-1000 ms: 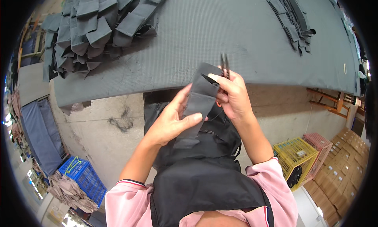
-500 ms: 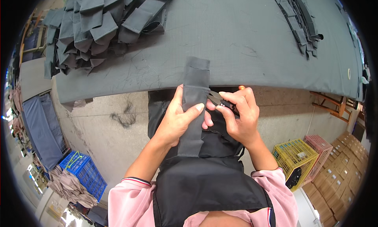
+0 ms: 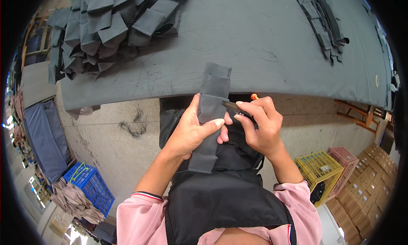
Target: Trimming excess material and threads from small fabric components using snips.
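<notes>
Left hand (image 3: 183,136) pinches a grey fabric strip (image 3: 214,85) flat at the near edge of the table (image 3: 238,41), apparently to steady it, while the right hand (image 3: 265,126), by that same edge, grips dark snips (image 3: 233,108) angled toward the strip, seemingly for close control.

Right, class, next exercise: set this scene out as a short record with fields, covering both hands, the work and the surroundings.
Left grip: holds a grey fabric strip, thumb on top
Right grip: holds dark snips
Snips' tip: at the strip's right edge; whether cutting, cannot tell
Table: grey-covered; large heap of grey strips far left, smaller bundle far right
Floor, left: dark thread tangle, blue crate
Right side: yellow crate, pink crate, cardboard boxes
</notes>
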Demonstrator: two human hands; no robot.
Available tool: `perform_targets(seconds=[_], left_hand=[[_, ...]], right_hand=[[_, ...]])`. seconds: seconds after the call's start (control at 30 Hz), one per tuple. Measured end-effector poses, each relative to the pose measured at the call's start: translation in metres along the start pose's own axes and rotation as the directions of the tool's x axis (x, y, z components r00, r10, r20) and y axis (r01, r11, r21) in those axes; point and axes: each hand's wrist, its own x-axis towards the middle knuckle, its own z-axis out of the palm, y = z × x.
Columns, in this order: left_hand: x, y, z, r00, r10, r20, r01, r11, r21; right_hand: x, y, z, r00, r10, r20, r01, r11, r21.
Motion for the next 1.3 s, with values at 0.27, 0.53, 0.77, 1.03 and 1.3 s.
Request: perform_targets(seconds=[0.27,0.53,0.77,1.03,1.3], left_hand=[[-0.002,-0.002,-0.001,0.999,-0.002,0.036,0.002,1.000,0.006],[-0.002,-0.006,-0.002,0.998,-0.057,0.008,0.057,0.998,0.002],[-0.002,-0.007,0.001,1.000,-0.009,0.029,0.006,0.992,0.128],[-0.002,-0.010,-0.001,1.000,0.004,0.022,-0.007,0.992,0.125],[0.001,-0.010,0.001,1.000,-0.005,0.012,0.002,0.971,0.238]], right_hand=[[-0.001,0.000,0.003,0.999,-0.052,0.007,0.053,0.997,-0.053],[0.005,-0.006,0.010,0.994,0.107,0.016,-0.108,0.978,0.177],[0.001,-0.005,0.017,0.998,0.054,0.036,-0.058,0.990,0.128],[0.001,-0.003,0.013,0.986,0.114,0.121,-0.143,0.954,0.265],[0.005,-0.005,0.017,0.998,0.046,0.035,-0.051,0.987,0.150]])
